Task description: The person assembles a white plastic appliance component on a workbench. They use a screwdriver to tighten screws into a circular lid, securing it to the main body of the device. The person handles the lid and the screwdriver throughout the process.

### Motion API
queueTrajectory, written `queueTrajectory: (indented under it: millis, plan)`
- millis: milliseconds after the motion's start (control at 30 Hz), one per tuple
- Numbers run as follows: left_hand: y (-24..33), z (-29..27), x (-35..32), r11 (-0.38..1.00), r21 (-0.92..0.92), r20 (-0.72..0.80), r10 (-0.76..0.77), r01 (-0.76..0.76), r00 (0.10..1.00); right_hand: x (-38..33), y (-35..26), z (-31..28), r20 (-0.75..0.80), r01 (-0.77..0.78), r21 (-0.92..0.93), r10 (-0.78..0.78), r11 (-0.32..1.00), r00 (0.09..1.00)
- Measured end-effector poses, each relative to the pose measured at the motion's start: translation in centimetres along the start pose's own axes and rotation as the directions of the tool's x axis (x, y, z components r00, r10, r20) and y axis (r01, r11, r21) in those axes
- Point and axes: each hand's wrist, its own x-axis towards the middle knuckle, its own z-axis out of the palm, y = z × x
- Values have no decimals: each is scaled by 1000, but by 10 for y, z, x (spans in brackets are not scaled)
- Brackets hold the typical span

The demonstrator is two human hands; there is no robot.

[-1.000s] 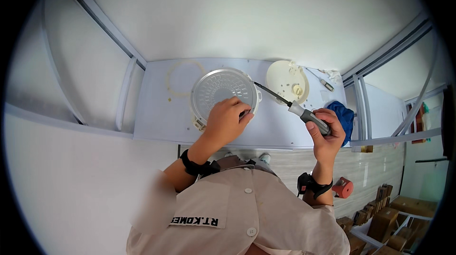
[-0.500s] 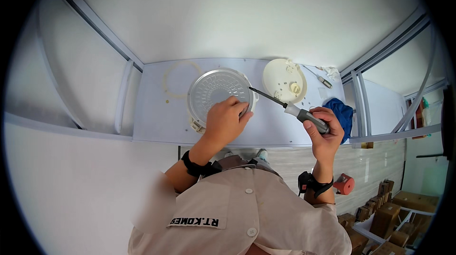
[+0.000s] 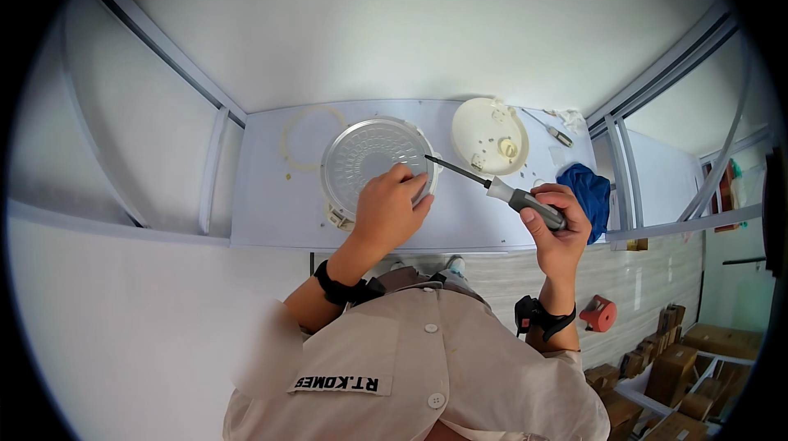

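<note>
A round silvery metal lid (image 3: 365, 141) with an embossed pattern lies on the table, with a pale cream rim under it. My left hand (image 3: 389, 209) rests over its near right part, fingers bent and thumb close to them at the edge; what they pinch, if anything, is hidden. In my right hand (image 3: 563, 223) is a screwdriver (image 3: 515, 195) with a grey and white handle, held at a slant. Its dark tip points left, over the lid's right edge; whether it touches is not clear. A cream round cover (image 3: 472, 133) with small loose bits on it lies right of the lid.
A second screwdriver (image 3: 561, 136) lies at the far right, by crumpled white tissue (image 3: 572, 118). Near the right edge sits blue cloth or bag (image 3: 588, 195). A pale ring (image 3: 285, 141) lies at the left on the white table (image 3: 271, 211). Metal frame posts (image 3: 219, 153) flank both sides.
The screwdriver's tip and my right hand have shifted slightly left. My left hand stays at the lid's edge.
</note>
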Motion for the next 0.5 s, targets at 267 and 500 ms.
queueTrajectory:
  millis: [267,500]
  plan:
    - [-4,0,-2,999,9,-13,45,-45,999,-3,-1,-5,-20,-41,3,41,999,999]
    - [-4,0,-3,998,21,-10,63,-62,998,-3,0,-7,-9,-43,-4,43,999,999]
